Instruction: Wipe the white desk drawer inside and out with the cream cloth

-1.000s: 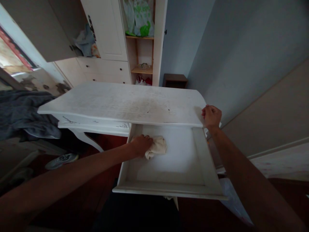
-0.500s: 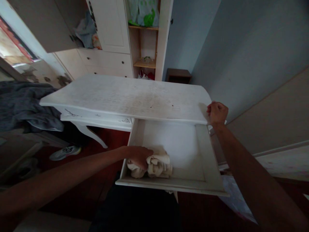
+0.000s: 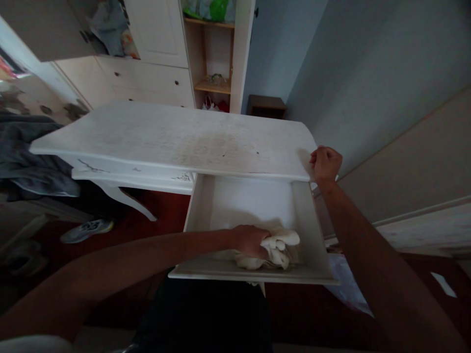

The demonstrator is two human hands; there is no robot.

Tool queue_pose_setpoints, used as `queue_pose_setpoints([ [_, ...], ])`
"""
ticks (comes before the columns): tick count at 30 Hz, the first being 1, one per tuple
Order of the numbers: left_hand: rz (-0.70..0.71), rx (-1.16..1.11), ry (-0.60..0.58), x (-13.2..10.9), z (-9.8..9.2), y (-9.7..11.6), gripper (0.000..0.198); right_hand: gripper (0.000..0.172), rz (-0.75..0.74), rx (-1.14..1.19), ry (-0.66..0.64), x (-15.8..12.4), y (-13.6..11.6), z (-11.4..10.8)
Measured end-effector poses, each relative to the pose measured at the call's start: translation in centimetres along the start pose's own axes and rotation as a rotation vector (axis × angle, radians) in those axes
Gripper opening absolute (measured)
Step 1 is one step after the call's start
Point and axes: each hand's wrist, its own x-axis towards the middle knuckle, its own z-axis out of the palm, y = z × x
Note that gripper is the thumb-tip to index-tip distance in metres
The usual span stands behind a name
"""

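Observation:
My left hand (image 3: 250,240) is closed on a crumpled cream cloth (image 3: 281,247) inside a pulled-out white drawer (image 3: 253,196). The cloth lies against the drawer's bottom near its front right part. At the right end of the white desk (image 3: 154,132), my right hand (image 3: 327,163) rests with curled fingers by the tabletop's edge. Whether those fingers grip the edge or anything else is hidden. Dark smudges mark the middle of the desktop.
Behind the desk stands a white cabinet (image 3: 158,34) with bags on its shelves. A brown box (image 3: 267,102) is beside it. Grey clothing (image 3: 29,157) lies at left, a shoe (image 3: 88,230) on the red floor. A plastic bag (image 3: 348,282) sits right of the drawer.
My left hand has moved the cloth rightward across the drawer bottom. My right hand stays at the desk's right end. The view has shifted slightly.

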Motion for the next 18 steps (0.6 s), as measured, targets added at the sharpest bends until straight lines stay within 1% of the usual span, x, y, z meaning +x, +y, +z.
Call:
queue_pose_setpoints([
  [5,0.226,0.025,0.039,4.7,0.8,2.5,0.039,0.035,0.001,-0.011,-0.012,0.2,0.1,0.1],
  [7,0.293,0.063,0.031,5.9,0.7,3.5,0.04,0.036,-0.009,-0.022,-0.012,0.2,0.1,0.1],
  [9,0.323,0.118,0.011,6.8,0.4,4.5,0.04,0.036,-0.016,-0.026,-0.017,0.1,0.0,0.1],
  [11,0.328,0.159,-0.006,7.3,0.1,5.4,0.038,0.035,-0.009,-0.018,-0.02,0.1,-0.2,0.1],
  [14,0.372,0.239,-0.042,7.6,-0.4,6.4,0.037,0.034,0.02,-0.001,-0.022,0.0,-0.4,0.1],
  [18,0.456,0.362,-0.127,6.8,-1.3,7.0,0.03,0.033,0.033,0.009,-0.036,-0.1,-0.6,0.0],
])
